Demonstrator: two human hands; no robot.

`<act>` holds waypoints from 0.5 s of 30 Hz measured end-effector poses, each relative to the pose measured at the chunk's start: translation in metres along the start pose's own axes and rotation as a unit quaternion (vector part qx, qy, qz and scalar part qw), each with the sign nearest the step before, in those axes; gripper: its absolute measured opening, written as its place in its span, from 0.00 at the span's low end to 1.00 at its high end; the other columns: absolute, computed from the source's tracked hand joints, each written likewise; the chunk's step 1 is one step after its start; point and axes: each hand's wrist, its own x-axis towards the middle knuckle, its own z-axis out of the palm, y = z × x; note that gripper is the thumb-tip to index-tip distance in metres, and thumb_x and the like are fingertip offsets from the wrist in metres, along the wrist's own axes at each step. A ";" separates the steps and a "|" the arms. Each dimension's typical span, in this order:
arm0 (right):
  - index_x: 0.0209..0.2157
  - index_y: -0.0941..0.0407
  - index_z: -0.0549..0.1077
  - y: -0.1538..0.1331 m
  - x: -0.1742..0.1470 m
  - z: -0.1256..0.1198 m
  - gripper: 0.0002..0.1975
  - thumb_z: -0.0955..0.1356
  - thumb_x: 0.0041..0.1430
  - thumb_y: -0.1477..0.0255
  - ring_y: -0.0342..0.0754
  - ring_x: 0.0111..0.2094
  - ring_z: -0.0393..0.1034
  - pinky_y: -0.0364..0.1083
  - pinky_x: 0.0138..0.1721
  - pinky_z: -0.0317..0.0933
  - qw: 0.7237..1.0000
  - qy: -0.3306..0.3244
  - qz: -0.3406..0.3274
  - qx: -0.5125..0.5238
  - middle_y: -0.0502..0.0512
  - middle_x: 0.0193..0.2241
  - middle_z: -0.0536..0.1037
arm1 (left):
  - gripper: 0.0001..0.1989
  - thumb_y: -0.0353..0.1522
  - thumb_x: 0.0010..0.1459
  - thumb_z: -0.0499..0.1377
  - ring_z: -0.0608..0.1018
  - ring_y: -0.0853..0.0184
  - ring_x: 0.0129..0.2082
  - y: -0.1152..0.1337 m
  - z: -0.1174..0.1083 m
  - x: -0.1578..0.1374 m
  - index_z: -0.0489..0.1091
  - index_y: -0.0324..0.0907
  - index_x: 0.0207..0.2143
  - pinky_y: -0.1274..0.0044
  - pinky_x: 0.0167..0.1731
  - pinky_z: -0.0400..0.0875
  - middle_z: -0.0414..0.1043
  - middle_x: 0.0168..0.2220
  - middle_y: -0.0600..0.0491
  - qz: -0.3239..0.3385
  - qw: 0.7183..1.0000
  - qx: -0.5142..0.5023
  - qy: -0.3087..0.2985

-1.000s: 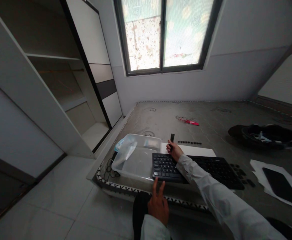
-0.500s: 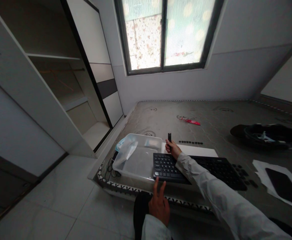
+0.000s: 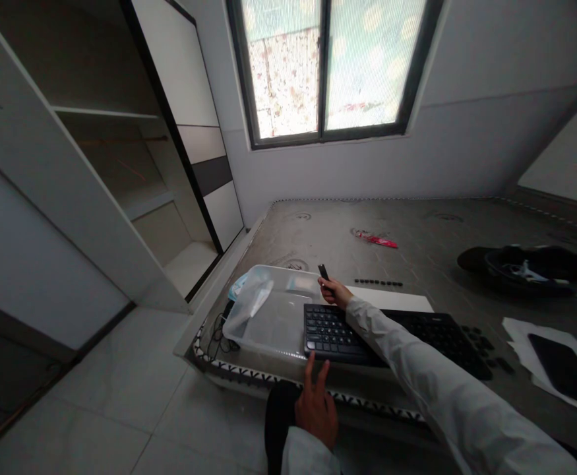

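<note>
My right hand [image 3: 336, 291] reaches over the left end of a black keyboard [image 3: 397, 335] and grips a small black stick-shaped tool [image 3: 323, 271], held up above the edge of a clear plastic box [image 3: 268, 310]. My left hand [image 3: 315, 409] hovers low in front of the platform edge, two fingers pointing up toward the keyboard's near edge, holding nothing. A white sheet [image 3: 392, 300] lies behind the keyboard. A short row of small black keycaps [image 3: 377, 282] sits beyond it.
The grey platform [image 3: 417, 231] carries a red wrapper [image 3: 377, 240], a dark bag [image 3: 535, 267] at right, loose keycaps [image 3: 486, 346] and a black slab on white paper [image 3: 562, 369]. An open wardrobe [image 3: 95, 158] stands at left; a cable [image 3: 216, 333] hangs by the box.
My right hand has moved left with the black tool, from behind the keyboard to above the plastic box edge. The left hand barely shifted.
</note>
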 end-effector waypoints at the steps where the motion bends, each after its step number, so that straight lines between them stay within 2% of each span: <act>1: 0.29 0.53 0.59 0.000 0.000 0.001 0.22 0.73 0.42 0.58 0.35 0.14 0.43 0.36 0.15 0.31 1.000 0.001 -0.005 0.005 0.39 0.15 0.55 | 0.35 0.19 0.52 0.48 0.70 0.68 0.55 0.000 0.000 0.000 0.55 0.55 0.60 0.77 0.46 0.70 0.41 0.67 0.57 0.002 1.000 0.002 0.002; 10: 0.28 0.53 0.61 -0.003 -0.006 0.004 0.20 0.73 0.42 0.58 0.35 0.15 0.42 0.36 0.15 0.32 0.999 -0.021 -0.024 0.012 0.40 0.15 0.54 | 0.36 0.19 0.52 0.48 0.70 0.69 0.54 0.000 0.000 0.000 0.56 0.56 0.60 0.77 0.47 0.70 0.43 0.67 0.57 0.007 1.000 -0.014 0.012; 15: 0.27 0.54 0.60 -0.003 -0.005 0.007 0.22 0.74 0.41 0.57 0.35 0.14 0.43 0.36 0.15 0.32 0.999 -0.022 -0.014 -0.027 0.40 0.14 0.55 | 0.35 0.18 0.52 0.48 0.70 0.68 0.54 0.001 -0.001 0.000 0.57 0.55 0.59 0.77 0.47 0.69 0.42 0.67 0.57 0.010 1.000 -0.011 0.019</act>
